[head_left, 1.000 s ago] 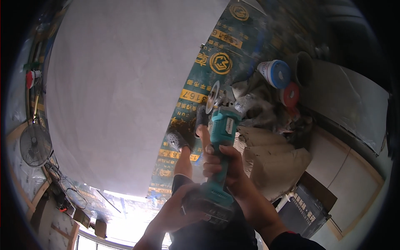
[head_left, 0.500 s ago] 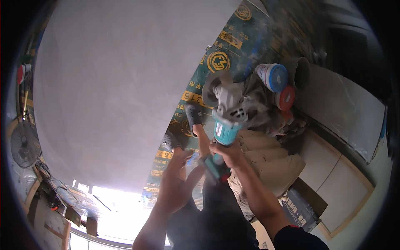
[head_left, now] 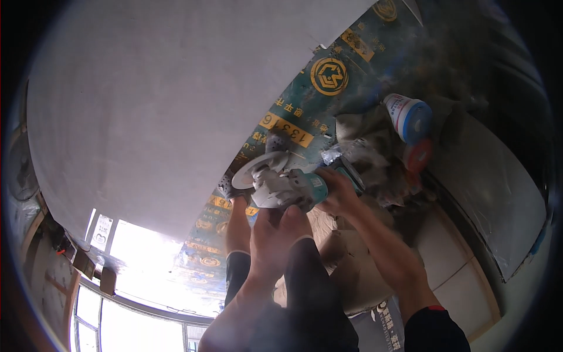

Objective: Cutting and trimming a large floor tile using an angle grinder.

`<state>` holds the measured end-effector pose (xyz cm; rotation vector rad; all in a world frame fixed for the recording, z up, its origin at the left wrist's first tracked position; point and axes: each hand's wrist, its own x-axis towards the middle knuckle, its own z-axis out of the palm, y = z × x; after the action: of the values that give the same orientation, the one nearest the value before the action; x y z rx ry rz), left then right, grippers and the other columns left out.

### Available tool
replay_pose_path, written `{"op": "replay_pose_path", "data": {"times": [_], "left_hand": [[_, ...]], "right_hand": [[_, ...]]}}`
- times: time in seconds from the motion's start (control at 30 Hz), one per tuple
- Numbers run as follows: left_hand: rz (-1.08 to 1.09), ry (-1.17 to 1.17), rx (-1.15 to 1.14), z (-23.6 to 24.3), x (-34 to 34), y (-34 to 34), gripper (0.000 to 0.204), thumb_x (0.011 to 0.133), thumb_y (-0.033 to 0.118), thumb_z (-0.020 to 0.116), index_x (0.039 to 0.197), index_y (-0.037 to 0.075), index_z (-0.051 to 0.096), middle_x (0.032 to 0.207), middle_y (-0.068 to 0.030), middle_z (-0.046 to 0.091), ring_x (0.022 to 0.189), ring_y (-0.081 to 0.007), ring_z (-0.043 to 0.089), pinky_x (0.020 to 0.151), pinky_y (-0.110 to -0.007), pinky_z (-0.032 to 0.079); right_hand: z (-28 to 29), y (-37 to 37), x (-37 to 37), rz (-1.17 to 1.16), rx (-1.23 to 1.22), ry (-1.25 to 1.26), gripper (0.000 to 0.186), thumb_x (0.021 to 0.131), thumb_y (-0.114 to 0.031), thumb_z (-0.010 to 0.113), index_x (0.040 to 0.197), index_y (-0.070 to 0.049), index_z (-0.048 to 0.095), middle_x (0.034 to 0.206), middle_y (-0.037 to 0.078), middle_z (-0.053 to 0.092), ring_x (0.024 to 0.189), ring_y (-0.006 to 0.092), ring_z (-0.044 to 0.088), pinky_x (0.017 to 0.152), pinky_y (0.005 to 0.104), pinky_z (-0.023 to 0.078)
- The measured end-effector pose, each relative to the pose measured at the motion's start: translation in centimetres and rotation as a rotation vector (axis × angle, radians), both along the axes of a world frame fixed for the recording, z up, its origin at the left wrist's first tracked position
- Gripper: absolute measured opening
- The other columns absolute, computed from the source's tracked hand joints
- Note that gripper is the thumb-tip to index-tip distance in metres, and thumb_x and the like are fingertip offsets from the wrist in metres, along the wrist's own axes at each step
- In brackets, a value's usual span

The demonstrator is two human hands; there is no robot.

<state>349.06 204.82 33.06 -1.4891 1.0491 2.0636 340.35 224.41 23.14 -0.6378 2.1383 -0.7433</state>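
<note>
An angle grinder [head_left: 282, 190], grey at its head and teal on its body, lies across in front of me with its round disc [head_left: 245, 173] to the left. My right hand [head_left: 340, 192] is wrapped round the teal body near the dark rear end. Under the grey head, my left hand [head_left: 271, 237] grips from the near side, its thumb up and its other fingers partly hidden. The disc hangs in front of my feet, close to the edge of a large grey slab [head_left: 158, 111]. Whether it touches the slab I cannot tell.
Green printed boards [head_left: 293, 114] run along the slab's right edge, with my dark clogs [head_left: 227, 185] on them. To the right are a white tub with a blue lid [head_left: 413, 120], a red round lid [head_left: 417, 155] and crumpled brown sacks [head_left: 358, 264]. Dust hangs at upper right.
The grinder has swung round, so its disc now points left instead of away from me. My left hand, open and apart before, has closed under its head. The right hand has moved slightly up.
</note>
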Motion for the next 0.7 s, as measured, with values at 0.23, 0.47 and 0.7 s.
{"op": "replay_pose_path", "data": {"times": [0.23, 0.47, 0.7], "left_hand": [[0.039, 0.011, -0.047, -1.7, -1.0, 0.4, 0.054, 0.104, 0.038, 0.061, 0.136, -0.004, 0.051, 0.121, -0.0128, 0.061, 0.113, -0.0189, 0.061, 0.1, -0.036, 0.051], [0.081, 0.003, -0.077, -2.1, -3.2, 1.4, 0.049, 0.104, 0.031, 0.061, 0.134, -0.006, 0.052, 0.121, -0.0139, 0.062, 0.111, -0.0183, 0.062, 0.099, -0.033, 0.052], [-0.198, -0.009, -0.243, -2.3, -5.6, 1.1, 0.044, 0.103, 0.028, 0.064, 0.128, -0.007, 0.056, 0.115, -0.0127, 0.065, 0.106, -0.016, 0.062, 0.095, -0.031, 0.051]], "right_hand": [[-2.0, -1.9, -2.0, 0.02, -0.017, -0.196, 0.045, 0.071, -0.015, 0.084, 0.11, -0.006, 0.065, 0.103, 0.016, 0.069, 0.094, 0.0384, 0.069, 0.079, 0.0388, 0.057], [-3.6, -0.5, -2.6, -0.089, -0.069, -0.247, 0.048, 0.069, -0.009, 0.087, 0.112, -0.006, 0.065, 0.105, 0.013, 0.071, 0.096, 0.0292, 0.072, 0.083, 0.0358, 0.057], [-1.5, -3.0, -5.4, -0.277, -0.169, -0.396, 0.045, 0.079, -0.021, 0.083, 0.118, -0.007, 0.067, 0.109, 0.016, 0.073, 0.101, 0.0302, 0.072, 0.086, 0.038, 0.056]]}}
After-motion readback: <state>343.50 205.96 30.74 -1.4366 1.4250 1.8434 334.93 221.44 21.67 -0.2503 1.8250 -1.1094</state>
